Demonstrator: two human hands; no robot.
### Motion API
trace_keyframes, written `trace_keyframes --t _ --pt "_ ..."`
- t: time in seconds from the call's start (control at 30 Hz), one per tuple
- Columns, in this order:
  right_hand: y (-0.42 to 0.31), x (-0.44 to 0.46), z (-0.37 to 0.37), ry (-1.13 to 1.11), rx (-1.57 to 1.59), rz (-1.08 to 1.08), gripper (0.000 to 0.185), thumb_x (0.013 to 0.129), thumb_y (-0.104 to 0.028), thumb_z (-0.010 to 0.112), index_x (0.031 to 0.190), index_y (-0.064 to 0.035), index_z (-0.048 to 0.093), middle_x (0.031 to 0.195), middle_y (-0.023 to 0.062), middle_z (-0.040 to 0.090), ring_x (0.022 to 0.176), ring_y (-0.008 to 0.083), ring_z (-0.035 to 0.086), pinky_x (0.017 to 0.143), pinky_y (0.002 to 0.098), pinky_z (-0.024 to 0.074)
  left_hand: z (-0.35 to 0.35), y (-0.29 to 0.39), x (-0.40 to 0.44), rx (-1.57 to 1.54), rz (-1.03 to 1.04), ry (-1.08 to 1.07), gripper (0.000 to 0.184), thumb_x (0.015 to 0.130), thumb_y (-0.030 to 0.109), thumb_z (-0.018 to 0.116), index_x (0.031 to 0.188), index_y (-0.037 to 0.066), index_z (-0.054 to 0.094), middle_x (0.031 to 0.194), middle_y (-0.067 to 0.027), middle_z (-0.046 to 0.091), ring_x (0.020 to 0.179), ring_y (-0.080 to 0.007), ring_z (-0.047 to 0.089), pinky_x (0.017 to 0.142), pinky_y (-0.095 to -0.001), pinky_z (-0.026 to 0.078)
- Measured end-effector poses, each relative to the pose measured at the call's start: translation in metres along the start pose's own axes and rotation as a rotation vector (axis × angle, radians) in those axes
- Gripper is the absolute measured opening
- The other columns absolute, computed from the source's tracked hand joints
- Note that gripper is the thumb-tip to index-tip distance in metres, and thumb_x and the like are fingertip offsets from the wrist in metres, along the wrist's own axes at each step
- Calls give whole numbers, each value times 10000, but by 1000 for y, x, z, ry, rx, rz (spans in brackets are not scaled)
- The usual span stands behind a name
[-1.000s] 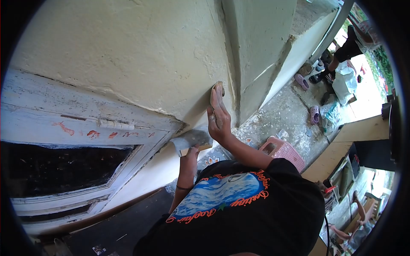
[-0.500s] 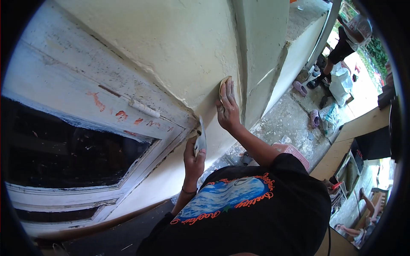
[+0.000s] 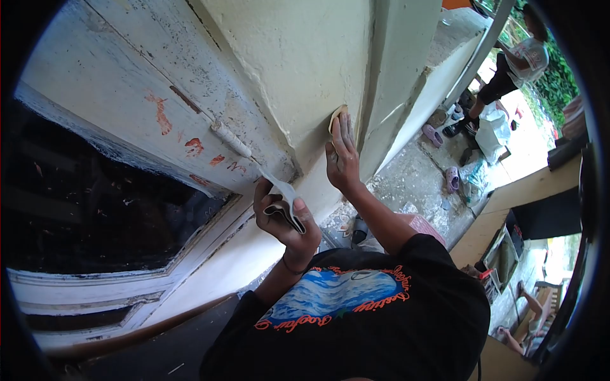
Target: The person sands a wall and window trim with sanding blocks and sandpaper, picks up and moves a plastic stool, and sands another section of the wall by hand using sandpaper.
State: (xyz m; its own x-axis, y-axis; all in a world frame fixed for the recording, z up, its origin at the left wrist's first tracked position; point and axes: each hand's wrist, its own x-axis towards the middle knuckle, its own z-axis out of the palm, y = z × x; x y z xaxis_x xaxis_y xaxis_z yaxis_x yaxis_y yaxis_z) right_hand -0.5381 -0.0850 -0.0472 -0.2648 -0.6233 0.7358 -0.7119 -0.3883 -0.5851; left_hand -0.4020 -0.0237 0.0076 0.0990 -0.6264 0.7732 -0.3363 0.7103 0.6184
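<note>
My left hand (image 3: 289,222) pinches a bent, folded grey-white sheet (image 3: 281,190), thumb on one side and fingers on the other, close to the white door frame (image 3: 210,95). The sheet's upper end reaches towards a white-painted hinge (image 3: 230,140). Pressed against the cream wall (image 3: 292,63) is my right hand (image 3: 343,152), its fingers together over a small tan-edged piece (image 3: 338,113). Most of that piece is hidden under the fingers.
A dark glass pane (image 3: 108,203) fills the lower left. A pink plastic stool (image 3: 427,227) stands behind my right arm. Purple clogs (image 3: 433,135) and plastic bags (image 3: 492,136) lie on the floor. Another person (image 3: 518,66) stands at the upper right.
The view has shifted, showing more of the door frame. My left hand has risen and turned, and its sheet is now bent. My right hand stays on the wall, slightly higher.
</note>
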Motion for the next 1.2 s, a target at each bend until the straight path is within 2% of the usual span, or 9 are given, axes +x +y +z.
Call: trace_keyframes --t 0.17,0.3,0.33,0.43,0.83,0.97,1.0,1.13,1.2 --pt "-3 52 -11 100 99 -140 503 737 9 455 1223 50 332 1286 270 265 1216 410 216 995 440 195 31 0 39 21 90 43 442 833 140 441 1156 -15 183 1247 -313 209 1116 -359 331 895 -374 328" --pt "9 71 -25 40 152 -192 549 678 1 460 1212 57 343 1281 276 273 1210 429 214 991 465 190 69 -9 77 197 333 200 514 837 222 469 1167 -64 199 1312 -298 136 1196 -371 241 966 -445 198" --pt "15 68 -23 28 191 -201 573 640 12 459 1202 63 356 1276 278 282 1208 428 222 988 480 188 71 -8 83 386 395 91 543 845 223 447 1221 -34 151 1325 -302 97 1246 -405 109 989 -484 117" --pt "40 42 -12 -38 150 -214 545 644 5 454 1181 68 384 1265 282 295 1205 424 234 987 499 177 87 -20 85 593 407 174 562 852 230 430 1249 -11 113 1331 -292 87 1245 -421 84 991 -513 70" --pt "14 67 -21 -4 177 -178 556 625 -38 468 1167 66 404 1267 269 306 1207 419 241 987 495 168 87 -30 88 708 516 228 625 845 261 444 1287 -17 100 1335 -272 113 1249 -397 117 994 -502 103" --pt "-2 98 -37 86 115 -181 583 603 -57 489 1182 -25 432 1300 263 246 1221 413 212 988 486 169 86 -32 86 676 528 238 618 831 248 448 1287 -20 129 1335 -268 135 1251 -382 137 997 -496 61" --pt "-1 96 -35 96 109 -139 576 605 -77 525 1176 -107 464 1325 255 193 1233 420 171 992 478 160 86 -34 87 669 539 240 622 827 245 452 1288 -19 129 1334 -267 138 1248 -386 142 997 -497 61" --pt "0 86 -39 110 16 -74 577 587 -71 581 1152 -154 499 1337 241 172 1224 423 188 980 457 201 87 -36 88 618 568 241 608 815 233 465 1275 -13 155 1328 -267 155 1240 -398 160 993 -503 69" --pt "-2 82 -41 116 -50 -67 604 547 -54 634 1129 -178 526 1284 215 270 1136 393 321 929 430 276 86 -39 86 623 557 243 589 813 231 466 1263 -12 173 1326 -269 162 1238 -401 165 990 -507 77"
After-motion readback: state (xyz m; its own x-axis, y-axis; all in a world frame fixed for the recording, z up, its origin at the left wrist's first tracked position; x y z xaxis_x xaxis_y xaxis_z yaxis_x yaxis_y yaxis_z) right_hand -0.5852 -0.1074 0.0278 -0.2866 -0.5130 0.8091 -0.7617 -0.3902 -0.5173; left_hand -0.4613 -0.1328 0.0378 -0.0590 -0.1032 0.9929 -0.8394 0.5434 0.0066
